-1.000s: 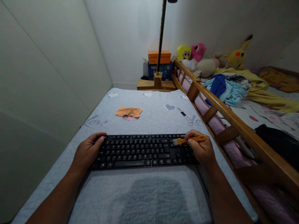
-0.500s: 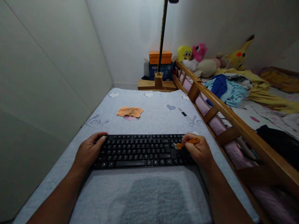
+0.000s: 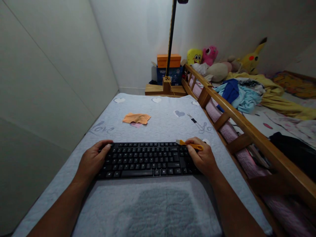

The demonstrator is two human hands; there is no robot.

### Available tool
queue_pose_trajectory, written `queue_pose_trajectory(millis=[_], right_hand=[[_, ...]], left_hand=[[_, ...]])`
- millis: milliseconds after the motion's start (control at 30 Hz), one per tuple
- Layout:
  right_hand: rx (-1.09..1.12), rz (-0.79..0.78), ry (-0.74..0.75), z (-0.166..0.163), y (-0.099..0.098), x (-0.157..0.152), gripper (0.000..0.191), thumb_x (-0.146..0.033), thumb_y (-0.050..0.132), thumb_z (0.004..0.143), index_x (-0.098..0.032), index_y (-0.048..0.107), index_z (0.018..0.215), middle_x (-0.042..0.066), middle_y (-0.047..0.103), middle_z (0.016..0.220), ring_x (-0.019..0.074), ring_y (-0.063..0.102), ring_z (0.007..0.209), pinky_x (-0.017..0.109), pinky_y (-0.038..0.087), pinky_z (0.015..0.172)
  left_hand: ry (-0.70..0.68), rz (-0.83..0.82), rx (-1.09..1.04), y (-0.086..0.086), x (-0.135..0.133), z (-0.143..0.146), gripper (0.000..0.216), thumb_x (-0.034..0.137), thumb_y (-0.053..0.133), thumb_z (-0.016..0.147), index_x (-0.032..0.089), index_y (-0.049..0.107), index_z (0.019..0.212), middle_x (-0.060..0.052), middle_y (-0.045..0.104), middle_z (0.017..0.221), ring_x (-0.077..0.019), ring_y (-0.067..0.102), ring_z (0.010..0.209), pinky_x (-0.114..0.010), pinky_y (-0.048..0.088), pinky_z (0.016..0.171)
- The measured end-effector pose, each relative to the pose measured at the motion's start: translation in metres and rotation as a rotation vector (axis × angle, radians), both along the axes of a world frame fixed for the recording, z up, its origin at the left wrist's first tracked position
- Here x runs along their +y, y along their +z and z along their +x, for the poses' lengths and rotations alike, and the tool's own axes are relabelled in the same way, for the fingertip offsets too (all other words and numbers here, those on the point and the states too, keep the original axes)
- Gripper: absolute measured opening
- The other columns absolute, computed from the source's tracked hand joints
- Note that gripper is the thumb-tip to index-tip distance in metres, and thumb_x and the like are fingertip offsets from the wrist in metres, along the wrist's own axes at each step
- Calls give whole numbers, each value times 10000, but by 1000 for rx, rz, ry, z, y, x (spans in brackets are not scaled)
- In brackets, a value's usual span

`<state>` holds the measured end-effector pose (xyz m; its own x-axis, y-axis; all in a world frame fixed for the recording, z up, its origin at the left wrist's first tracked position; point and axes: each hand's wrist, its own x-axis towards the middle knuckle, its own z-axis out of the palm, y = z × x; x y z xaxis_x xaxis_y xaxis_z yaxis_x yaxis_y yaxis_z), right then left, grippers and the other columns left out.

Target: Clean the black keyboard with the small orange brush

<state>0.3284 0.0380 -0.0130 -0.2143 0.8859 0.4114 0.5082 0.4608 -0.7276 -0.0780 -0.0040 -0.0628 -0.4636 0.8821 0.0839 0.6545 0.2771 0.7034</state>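
Note:
A black keyboard (image 3: 143, 161) lies flat on the pale quilted cover. Its left end is gripped by my left hand (image 3: 93, 158), thumb on top and fingers along the back corner. In my right hand (image 3: 201, 156) is a small brush with an orange handle (image 3: 197, 147); its pale bristles point left, over the keyboard's upper right edge. That hand covers much of the number pad. Beyond the keyboard an orange cloth (image 3: 137, 118) lies crumpled. Farther right rests a thin metal tool with a black middle (image 3: 194, 120), its exact kind unclear.
A wooden bed rail (image 3: 237, 115) runs along the right side, with clothes (image 3: 243, 93) and plush toys (image 3: 251, 61) behind it. At the far end a dark pole (image 3: 171, 39) rises from a wooden base (image 3: 154, 89), near stacked boxes (image 3: 169, 61). A wall stands on the left.
My right hand has moved the brush left and away from me, from the keys by the number pad to the back edge. My left hand stays on the keyboard.

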Motion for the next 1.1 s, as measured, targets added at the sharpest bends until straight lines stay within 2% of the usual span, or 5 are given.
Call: queue_pose_trajectory(millis=[200, 433, 733, 900, 1100], right_hand=[[19, -42, 0, 7, 2, -3, 148, -228, 536, 858, -228, 663, 783, 2, 671, 703, 184, 622, 663, 301, 450, 639], [44, -1, -14, 4, -3, 0, 142, -253, 564, 884, -207, 697, 867, 19, 706, 805, 188, 646, 741, 302, 460, 694], [264, -233, 30, 11, -2, -3, 134, -247, 528, 711, -214, 630, 630, -26, 518, 518, 136, 454, 486, 274, 326, 475], [320, -195, -57, 8, -6, -1, 153, -297, 586, 826, -202, 697, 781, -4, 626, 618, 166, 582, 565, 275, 423, 533], [120, -18, -60, -5, -8, -1, 150, -302, 594, 924, -209, 711, 911, 35, 727, 827, 207, 680, 769, 312, 503, 700]], left_hand=[[-4, 7, -12, 1, -1, 0, 392, 528, 574, 816, 277, 779, 1037, -40, 796, 993, -271, 726, 910, -330, 562, 773], [0, -4, -25, 1, -1, 0, 410, 530, 568, 809, 269, 776, 1046, -38, 794, 996, -267, 721, 894, -333, 557, 771], [-6, 26, -26, -2, 1, -1, 396, 532, 580, 799, 273, 781, 1021, -34, 796, 973, -262, 718, 869, -327, 561, 760], [-1, 24, -24, -2, 1, -1, 401, 538, 579, 796, 274, 780, 1021, -33, 796, 967, -266, 720, 870, -333, 560, 756], [1, 15, -36, -2, 0, -1, 422, 552, 570, 796, 271, 776, 1034, -41, 797, 1002, -287, 728, 937, -360, 567, 815]])
